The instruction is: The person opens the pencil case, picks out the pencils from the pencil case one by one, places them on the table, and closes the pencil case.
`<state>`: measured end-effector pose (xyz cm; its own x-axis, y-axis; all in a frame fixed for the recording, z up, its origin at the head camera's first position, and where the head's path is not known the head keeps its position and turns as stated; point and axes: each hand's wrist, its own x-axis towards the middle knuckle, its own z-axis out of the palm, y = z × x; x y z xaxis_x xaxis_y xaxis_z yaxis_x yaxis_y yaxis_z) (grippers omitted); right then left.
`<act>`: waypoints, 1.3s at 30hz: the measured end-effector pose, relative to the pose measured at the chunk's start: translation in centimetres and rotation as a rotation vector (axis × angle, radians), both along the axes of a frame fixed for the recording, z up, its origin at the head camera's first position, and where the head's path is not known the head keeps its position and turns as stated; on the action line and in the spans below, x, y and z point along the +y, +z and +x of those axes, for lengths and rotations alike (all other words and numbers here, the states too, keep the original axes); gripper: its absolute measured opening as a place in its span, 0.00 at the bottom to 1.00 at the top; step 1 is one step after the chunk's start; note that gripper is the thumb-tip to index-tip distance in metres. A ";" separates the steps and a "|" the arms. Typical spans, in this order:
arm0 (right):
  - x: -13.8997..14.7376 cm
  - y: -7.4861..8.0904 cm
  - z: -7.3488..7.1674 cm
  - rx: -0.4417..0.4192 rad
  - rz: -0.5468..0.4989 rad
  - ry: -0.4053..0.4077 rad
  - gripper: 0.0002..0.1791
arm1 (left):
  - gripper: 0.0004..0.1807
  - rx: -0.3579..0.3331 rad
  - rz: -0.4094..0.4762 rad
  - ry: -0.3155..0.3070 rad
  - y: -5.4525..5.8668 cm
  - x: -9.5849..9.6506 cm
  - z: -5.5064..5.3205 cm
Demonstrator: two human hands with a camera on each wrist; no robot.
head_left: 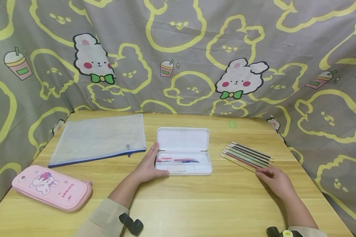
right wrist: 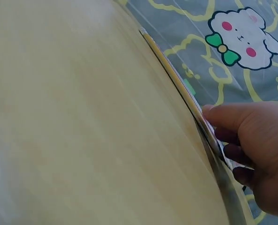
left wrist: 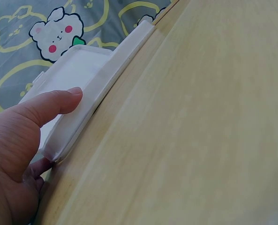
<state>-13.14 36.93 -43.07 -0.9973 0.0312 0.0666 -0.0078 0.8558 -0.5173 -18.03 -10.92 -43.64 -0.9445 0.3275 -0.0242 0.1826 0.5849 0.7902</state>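
Observation:
An open white pencil box [head_left: 210, 164] lies mid-table, its lid folded back. Inside it are red and blue pens [head_left: 178, 160] and a white eraser [head_left: 176, 168]. My left hand [head_left: 146, 168] grips the box's left end, thumb over the front rim and fingers along the side; the left wrist view shows the thumb [left wrist: 63, 101] on that rim. To the right lies a slanted row of several pencils [head_left: 246, 156] in black, green, red and yellow. My right hand [head_left: 274, 179] pinches the near end of the yellow pencil [right wrist: 176, 79], fingers curled.
A pink bunny pencil case [head_left: 51, 187] sits at the front left. Behind it lies a mesh zip pouch [head_left: 103, 138] with a blue zipper edge. A small green band [head_left: 232, 124] is at the back right. A patterned curtain [head_left: 190, 39] borders the table.

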 end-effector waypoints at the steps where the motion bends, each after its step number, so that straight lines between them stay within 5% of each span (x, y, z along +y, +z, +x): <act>1: -0.2 0.1 -0.1 0.007 -0.005 -0.003 0.20 | 0.70 0.000 0.000 0.000 0.0 0.0 0.0; 7: -2.8 1.1 -1.8 0.046 -0.050 0.006 0.21 | 0.70 0.013 0.003 0.008 -0.2 -0.1 -0.1; 26: -14.1 3.9 -11.8 0.007 -0.346 0.130 0.28 | 0.69 0.018 0.010 0.005 -0.2 -0.2 -0.2; 39: -16.2 4.2 -13.6 -0.042 -0.401 0.115 0.24 | 0.72 0.023 0.058 0.014 -0.3 0.0 -0.2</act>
<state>-26.75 20.73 -38.90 -0.9974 -0.0655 0.0311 -0.0635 0.5813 -0.8112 -18.20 -10.92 -43.93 -0.9491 0.3144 0.0162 0.1931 0.5406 0.8188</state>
